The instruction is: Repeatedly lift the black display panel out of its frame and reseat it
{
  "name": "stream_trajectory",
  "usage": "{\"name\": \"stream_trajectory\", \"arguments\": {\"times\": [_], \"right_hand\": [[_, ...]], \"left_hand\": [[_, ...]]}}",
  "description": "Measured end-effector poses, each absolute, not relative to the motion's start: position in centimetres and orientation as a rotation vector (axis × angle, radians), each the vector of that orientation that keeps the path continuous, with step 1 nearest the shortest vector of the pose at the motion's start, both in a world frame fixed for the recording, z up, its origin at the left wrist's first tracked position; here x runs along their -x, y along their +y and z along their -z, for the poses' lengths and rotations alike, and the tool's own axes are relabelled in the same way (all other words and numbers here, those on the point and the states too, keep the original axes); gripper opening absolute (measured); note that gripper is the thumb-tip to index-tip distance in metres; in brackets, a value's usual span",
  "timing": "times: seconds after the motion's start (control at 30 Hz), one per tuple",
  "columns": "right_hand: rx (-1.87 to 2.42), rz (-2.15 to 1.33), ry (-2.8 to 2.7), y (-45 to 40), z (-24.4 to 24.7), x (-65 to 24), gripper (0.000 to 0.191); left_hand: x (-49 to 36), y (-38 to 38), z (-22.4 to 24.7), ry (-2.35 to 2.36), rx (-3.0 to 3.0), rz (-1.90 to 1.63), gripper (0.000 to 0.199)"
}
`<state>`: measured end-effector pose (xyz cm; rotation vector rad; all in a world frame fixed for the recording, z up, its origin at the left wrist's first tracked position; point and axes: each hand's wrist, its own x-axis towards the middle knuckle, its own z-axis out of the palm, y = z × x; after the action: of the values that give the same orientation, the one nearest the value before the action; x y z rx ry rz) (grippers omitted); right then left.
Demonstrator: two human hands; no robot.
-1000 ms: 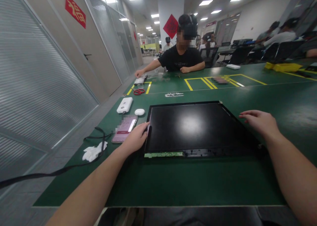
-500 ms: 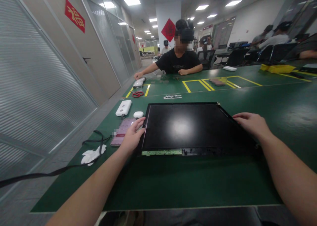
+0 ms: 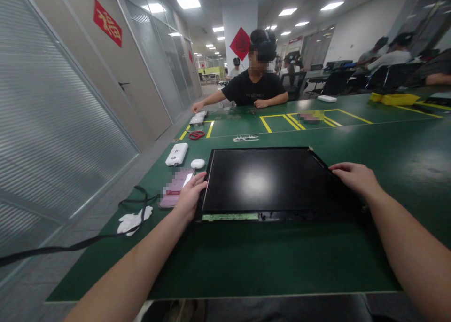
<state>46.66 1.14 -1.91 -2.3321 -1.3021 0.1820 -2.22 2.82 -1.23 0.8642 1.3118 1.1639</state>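
Note:
A flat black screen panel point(image 3: 260, 181) lies in front of me over the green table point(image 3: 268, 261), its glossy face up with a bright reflection. A green circuit strip point(image 3: 230, 216) runs along the left part of its near edge. My left hand point(image 3: 192, 192) grips the panel's left edge, fingers on the rim. At the right edge, my right hand point(image 3: 355, 177) holds the frame between thumb and fingers. The undersides of both grips are hidden.
Left of the panel are a phone point(image 3: 176, 190), a white earbud case point(image 3: 198, 163), a white power bank point(image 3: 176, 154), a white glove point(image 3: 134, 221) and a black strap point(image 3: 81, 243). Beyond lie red scissors point(image 3: 196, 135) and white strips point(image 3: 245, 138). A person point(image 3: 257, 82) sits opposite.
My left hand has shifted slightly down along the left edge. The right hand has moved a little to the left. The panel has barely moved.

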Motion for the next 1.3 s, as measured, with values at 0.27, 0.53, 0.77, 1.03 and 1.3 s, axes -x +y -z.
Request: {"name": "stream_trajectory", "arguments": {"times": [0.27, 0.53, 0.77, 1.03, 1.3], "right_hand": [[2.332, -0.225, -1.335, 1.3, 2.0, -46.5, 0.03], [2.323, -0.235, -1.37, 1.3, 2.0, -46.3, 0.031], [2.358, -0.238, -1.407, 1.4, 2.0, -46.2, 0.032], [2.324, -0.19, -1.431, 1.8, 2.7, -46.9, 0.027], [2.355, -0.253, -1.419, 1.7, 2.2, -46.4, 0.029]], "left_hand": [[2.0, 2.6, 1.0, 1.248, -0.749, -1.147, 0.07], [2.1, 2.6, 1.0, 1.234, -0.761, -1.113, 0.08], [1.8, 2.0, 0.6, 1.226, -0.906, -1.051, 0.045], [1.3, 1.8, 0.5, 1.122, -0.844, -1.11, 0.035], [2.0, 0.8, 0.4, 1.209, -1.249, -1.017, 0.06]]}}
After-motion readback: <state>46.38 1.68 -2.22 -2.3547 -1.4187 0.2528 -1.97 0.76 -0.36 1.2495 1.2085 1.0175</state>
